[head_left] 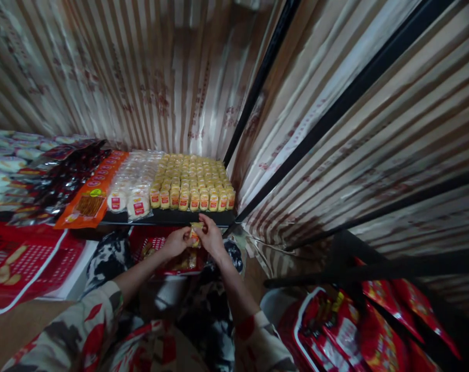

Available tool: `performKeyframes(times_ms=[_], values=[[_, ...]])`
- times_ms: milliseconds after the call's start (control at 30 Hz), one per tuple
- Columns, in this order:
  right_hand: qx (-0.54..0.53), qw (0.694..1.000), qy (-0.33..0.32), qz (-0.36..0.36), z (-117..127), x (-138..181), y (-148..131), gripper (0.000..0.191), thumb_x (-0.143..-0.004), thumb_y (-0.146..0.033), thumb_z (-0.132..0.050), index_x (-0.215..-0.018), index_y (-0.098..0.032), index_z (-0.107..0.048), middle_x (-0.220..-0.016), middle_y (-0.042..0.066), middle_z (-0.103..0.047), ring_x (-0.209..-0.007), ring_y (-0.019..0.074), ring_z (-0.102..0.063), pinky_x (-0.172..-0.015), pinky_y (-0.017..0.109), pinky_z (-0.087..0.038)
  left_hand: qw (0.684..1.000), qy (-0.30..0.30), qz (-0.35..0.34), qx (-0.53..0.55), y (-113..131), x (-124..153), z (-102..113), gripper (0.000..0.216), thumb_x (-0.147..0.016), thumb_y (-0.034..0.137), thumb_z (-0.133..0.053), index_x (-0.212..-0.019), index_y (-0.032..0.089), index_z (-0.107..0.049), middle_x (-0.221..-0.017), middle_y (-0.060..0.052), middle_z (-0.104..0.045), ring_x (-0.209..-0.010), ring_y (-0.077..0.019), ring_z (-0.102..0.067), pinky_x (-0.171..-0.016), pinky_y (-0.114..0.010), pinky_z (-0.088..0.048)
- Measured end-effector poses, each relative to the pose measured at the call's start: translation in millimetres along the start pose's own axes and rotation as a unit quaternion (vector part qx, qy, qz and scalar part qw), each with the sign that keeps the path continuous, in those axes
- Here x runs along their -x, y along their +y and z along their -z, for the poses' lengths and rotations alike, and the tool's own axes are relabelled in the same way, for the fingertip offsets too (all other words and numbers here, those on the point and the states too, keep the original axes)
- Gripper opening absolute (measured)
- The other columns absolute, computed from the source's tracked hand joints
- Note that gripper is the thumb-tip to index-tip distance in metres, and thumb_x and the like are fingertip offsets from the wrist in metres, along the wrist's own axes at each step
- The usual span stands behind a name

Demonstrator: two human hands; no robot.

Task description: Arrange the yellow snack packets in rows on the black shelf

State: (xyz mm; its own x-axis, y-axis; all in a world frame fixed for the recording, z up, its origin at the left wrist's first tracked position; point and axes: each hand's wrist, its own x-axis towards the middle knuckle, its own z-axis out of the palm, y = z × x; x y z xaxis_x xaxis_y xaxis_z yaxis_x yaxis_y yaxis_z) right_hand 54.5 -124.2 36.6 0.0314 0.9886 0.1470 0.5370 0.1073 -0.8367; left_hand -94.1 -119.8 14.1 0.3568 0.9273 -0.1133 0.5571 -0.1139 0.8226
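Note:
Between my two hands is a small yellow snack packet [196, 235] with a red and orange label, held above a red basket [136, 236]. My left hand [177, 242] pinches its left side. My right hand [211, 238] grips it from the right, thumb across the front and fingers curled at the top. Similar yellow packets [190, 260] lie in the basket below. Just beyond my hands, rows of upright yellow packets [191, 186] stand on a dark shelf [172, 219], their labels facing me.
Left along the shelf lie white round packs [137, 204], an orange snack bag [89, 199] and dark red packs [60, 183]. Another red basket [44, 258] stands at lower left. Red bags [381, 336] fill the lower right. Black frame bars [296, 181] cross before striped sheeting [160, 67].

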Motion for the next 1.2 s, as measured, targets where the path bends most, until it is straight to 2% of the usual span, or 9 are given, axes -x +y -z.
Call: performKeyframes(times_ms=[67,167,400,533,633,800,933,1067,1200], values=[[-0.024,0.998,0.053,-0.019,-1.1,1.1,7.5,0.048,-0.075,-0.022,-0.060,-0.122,-0.017,-0.053,-0.112,0.010,-0.060,-0.092,0.0161,-0.060,-0.081,0.029,-0.050,1.000,0.019,0.005,0.021,5.8,-6.2,-1.9,0.018,-0.076,0.028,-0.055,-0.088,0.015,-0.061,-0.075,0.001,-0.062,-0.069,-0.0127,-0.055,-0.065,-0.021,-0.041],[-0.035,0.995,0.087,-0.039,-2.8,5.0,18.3,0.046,-0.077,-0.024,-0.057,-0.122,-0.017,-0.052,-0.109,0.010,-0.061,-0.089,0.0166,-0.061,-0.081,0.029,-0.051,0.999,0.039,0.014,0.029,14.4,-15.9,-4.8,0.020,-0.077,0.027,-0.055,-0.092,0.016,-0.063,-0.078,-0.001,-0.064,-0.071,-0.0136,-0.056,-0.069,-0.023,-0.042],[-0.044,0.992,0.099,-0.068,6.7,7.1,34.1,0.036,-0.081,-0.024,-0.052,-0.117,-0.019,-0.054,-0.106,0.007,-0.064,-0.090,0.0162,-0.062,-0.086,0.029,-0.049,1.000,0.014,-0.013,-0.012,31.9,-42.7,-7.1,0.022,-0.074,0.026,-0.059,-0.092,0.016,-0.067,-0.087,-0.003,-0.064,-0.078,-0.0151,-0.056,-0.075,-0.025,-0.044],[-0.034,0.993,0.090,-0.064,14.6,3.1,43.7,0.033,-0.080,-0.024,-0.052,-0.113,-0.019,-0.056,-0.106,0.006,-0.064,-0.092,0.0168,-0.061,-0.086,0.029,-0.049,0.999,0.020,-0.022,0.029,40.2,-58.3,-6.7,0.043,-0.072,0.025,-0.061,-0.114,0.015,-0.058,-0.092,-0.003,-0.064,-0.074,-0.0127,-0.057,-0.072,-0.023,-0.045],[-0.021,0.994,0.096,-0.057,18.1,2.9,44.8,0.034,-0.083,-0.024,-0.047,-0.116,-0.019,-0.054,-0.107,0.007,-0.063,-0.093,0.0164,-0.060,-0.086,0.029,-0.049,0.999,0.008,-0.030,0.030,48.1,-68.7,-6.2,0.037,-0.073,0.022,-0.059,-0.109,0.013,-0.060,-0.087,-0.003,-0.065,-0.073,-0.0132,-0.057,-0.071,-0.023,-0.045],[0.107,0.973,0.201,0.025,18.8,8.4,34.4,0.039,-0.086,-0.023,-0.039,-0.121,-0.011,-0.053,-0.125,0.015,-0.050,-0.119,0.0222,-0.043,-0.102,0.039,-0.036,0.998,0.051,-0.034,-0.010,64.1,-92.0,-4.3,0.031,-0.076,0.022,-0.058,-0.106,0.013,-0.061,-0.086,-0.004,-0.066,-0.075,-0.0137,-0.059,-0.073,-0.023,-0.046],[0.137,0.972,0.177,0.067,11.9,10.2,32.0,0.045,-0.086,-0.018,-0.036,-0.128,-0.011,-0.047,-0.134,0.014,-0.044,-0.124,0.0218,-0.037,-0.105,0.041,-0.032,0.994,0.090,-0.034,-0.058,80.6,-112.3,-7.1,0.036,-0.079,0.023,-0.057,-0.113,0.012,-0.058,-0.089,-0.006,-0.066,-0.078,-0.0148,-0.060,-0.076,-0.025,-0.046],[0.151,0.972,0.174,0.039,4.7,5.7,40.5,0.050,-0.085,-0.016,-0.034,-0.133,-0.009,-0.041,-0.142,0.016,-0.035,-0.132,0.0239,-0.029,-0.105,0.046,-0.030,0.989,0.095,-0.067,-0.090,97.6,-124.1,-17.6,0.034,-0.079,0.020,-0.056,-0.112,0.013,-0.057,-0.099,-0.007,-0.065,-0.083,-0.0148,-0.060,-0.079,-0.026,-0.046],[0.149,0.970,0.192,0.026,4.9,-0.7,50.6,0.053,-0.083,-0.014,-0.032,-0.135,-0.004,-0.036,-0.145,0.019,-0.028,-0.136,0.0247,-0.022,-0.106,0.047,-0.029,0.988,0.087,-0.072,-0.107,110.5,-130.6,-30.2,0.032,-0.081,0.019,-0.054,-0.112,0.013,-0.056,-0.092,-0.007,-0.065,-0.084,-0.0164,-0.061,-0.081,-0.028,-0.047]])
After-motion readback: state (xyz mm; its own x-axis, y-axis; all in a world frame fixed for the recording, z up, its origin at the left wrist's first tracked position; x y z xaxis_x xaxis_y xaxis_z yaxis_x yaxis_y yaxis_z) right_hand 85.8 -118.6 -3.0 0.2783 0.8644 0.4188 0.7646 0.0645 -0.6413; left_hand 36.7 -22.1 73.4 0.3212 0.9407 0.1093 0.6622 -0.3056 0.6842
